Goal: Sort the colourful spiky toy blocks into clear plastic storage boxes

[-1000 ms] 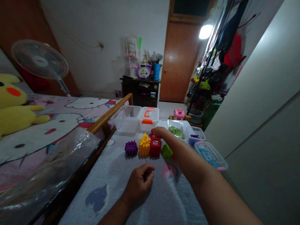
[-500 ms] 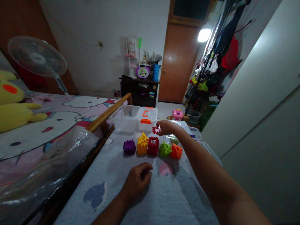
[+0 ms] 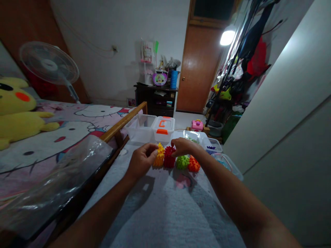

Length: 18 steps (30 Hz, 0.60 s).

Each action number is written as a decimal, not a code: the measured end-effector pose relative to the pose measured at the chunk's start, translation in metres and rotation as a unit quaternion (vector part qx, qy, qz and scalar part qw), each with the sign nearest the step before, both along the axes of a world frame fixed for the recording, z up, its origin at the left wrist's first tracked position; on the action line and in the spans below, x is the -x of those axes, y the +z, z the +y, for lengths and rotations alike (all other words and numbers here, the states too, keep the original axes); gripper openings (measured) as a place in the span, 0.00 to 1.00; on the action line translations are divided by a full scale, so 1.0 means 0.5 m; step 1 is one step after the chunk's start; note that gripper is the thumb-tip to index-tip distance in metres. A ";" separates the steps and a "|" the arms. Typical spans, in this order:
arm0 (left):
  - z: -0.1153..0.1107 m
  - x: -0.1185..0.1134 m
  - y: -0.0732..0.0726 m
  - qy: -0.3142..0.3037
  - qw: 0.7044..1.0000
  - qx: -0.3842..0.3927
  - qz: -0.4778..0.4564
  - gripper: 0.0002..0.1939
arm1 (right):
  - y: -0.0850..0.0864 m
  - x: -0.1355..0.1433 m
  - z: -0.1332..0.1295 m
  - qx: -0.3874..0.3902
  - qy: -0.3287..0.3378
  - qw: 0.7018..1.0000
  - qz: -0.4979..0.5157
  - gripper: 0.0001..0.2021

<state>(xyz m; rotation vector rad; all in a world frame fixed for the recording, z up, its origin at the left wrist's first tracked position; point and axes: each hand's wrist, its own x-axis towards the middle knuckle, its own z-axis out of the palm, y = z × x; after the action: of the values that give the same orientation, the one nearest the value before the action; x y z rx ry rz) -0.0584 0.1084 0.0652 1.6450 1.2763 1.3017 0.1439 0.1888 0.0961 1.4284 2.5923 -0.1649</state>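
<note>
Red block (image 3: 169,159) stands upright on the pale bedspread (image 3: 160,210), in a row of knobbly toy pieces between a yellow one and a green one. From the left: a yellow plush toy (image 3: 23,110) on the bed, then the wooden rail (image 3: 124,120), then the left hand (image 3: 142,159), its fingers curled and thumb drawn in beside the yellow block (image 3: 159,157) — I can't tell whether it grips that block or merely rests against it. Next comes the right hand (image 3: 184,147), fingers bent down at the red block's upper right edge; whether they pinch anything is hidden. Further right sit the green block (image 3: 182,163) and the orange block (image 3: 194,164), and beyond them a small tub (image 3: 214,150) of purple bits.

Trouble, I'd judge, would come from an off-centre push: the red block is tall and the cloth looks soft, so it could lean and shove its close neighbours. A careless left thumb might likewise topple the yellow one.

No brand or writing is legible — only cartoon faces on the bedding, and a picture, too small to read, on the purple toy (image 3: 159,79) behind.
</note>
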 end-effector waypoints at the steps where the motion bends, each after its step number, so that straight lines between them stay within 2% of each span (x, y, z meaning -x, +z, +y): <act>1: 0.022 0.003 0.013 0.008 1.000 0.002 -0.002 0.08 | -0.001 0.001 -0.001 -0.001 -0.003 1.000 0.001 0.25; 2: 0.044 0.004 0.026 0.011 1.000 0.009 -0.006 0.07 | -0.001 0.002 -0.001 -0.001 -0.005 1.000 0.002 0.25; 4: 0.084 -0.002 0.050 0.025 0.995 0.067 -0.073 0.07 | 0.000 0.000 0.000 0.000 -0.006 1.000 0.017 0.27; 6: 0.119 -0.017 0.069 0.046 0.968 0.165 -0.181 0.11 | 0.004 -0.007 0.009 0.007 -0.013 0.997 0.071 0.28; 9: 0.165 -0.044 0.087 0.058 0.928 0.259 -0.263 0.13 | 0.009 -0.019 0.040 0.017 -0.080 0.975 0.208 0.24; 11: 0.194 -0.062 0.095 0.056 0.905 0.309 -0.288 0.12 | 0.007 -0.019 0.067 0.013 -0.134 0.954 0.266 0.17; 13: 0.222 -0.079 0.099 0.056 0.878 0.356 -0.314 0.11 | -0.001 -0.012 0.093 0.001 -0.167 0.942 0.290 0.15; 18: 0.285 -0.122 0.088 0.087 0.837 0.411 -0.351 0.06 | -0.043 0.022 0.141 -0.011 -0.227 0.906 0.358 0.27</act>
<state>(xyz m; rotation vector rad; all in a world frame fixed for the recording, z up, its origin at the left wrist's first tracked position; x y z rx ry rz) 0.0027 0.2508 0.1093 0.3887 1.2443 1.0542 0.1328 0.2595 0.0748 2.3103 2.6809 -0.8758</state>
